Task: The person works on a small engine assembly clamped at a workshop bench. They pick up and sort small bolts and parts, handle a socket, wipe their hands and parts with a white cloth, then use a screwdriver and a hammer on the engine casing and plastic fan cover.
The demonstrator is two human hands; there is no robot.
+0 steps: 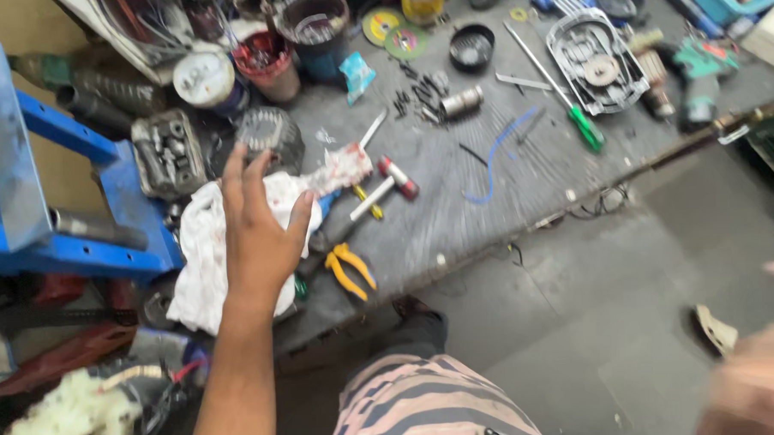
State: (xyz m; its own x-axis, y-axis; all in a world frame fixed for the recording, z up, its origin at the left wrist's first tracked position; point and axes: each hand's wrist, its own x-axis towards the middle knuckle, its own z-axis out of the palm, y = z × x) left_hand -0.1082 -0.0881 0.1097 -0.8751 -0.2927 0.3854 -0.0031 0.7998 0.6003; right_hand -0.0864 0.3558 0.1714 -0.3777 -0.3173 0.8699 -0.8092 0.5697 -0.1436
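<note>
My left hand (257, 226) reaches out over a crumpled white rag (201, 250) stained red, lying at the near left of a grey workbench (480, 188). Its fingers are spread and it holds nothing. Yellow-handled pliers (348, 270) lie just right of it, beside a small mallet with a red and white head (388, 185). My right hand (757, 376) is a blur at the lower right corner, over the floor, and its fingers cannot be made out.
A blue metal frame (60, 186) stands at the left. On the bench lie a green-handled screwdriver (572, 108), a grey motor housing (596, 60), a blue wire (496, 154), loose screws, cups and discs. My striped trouser leg (428, 405) is below.
</note>
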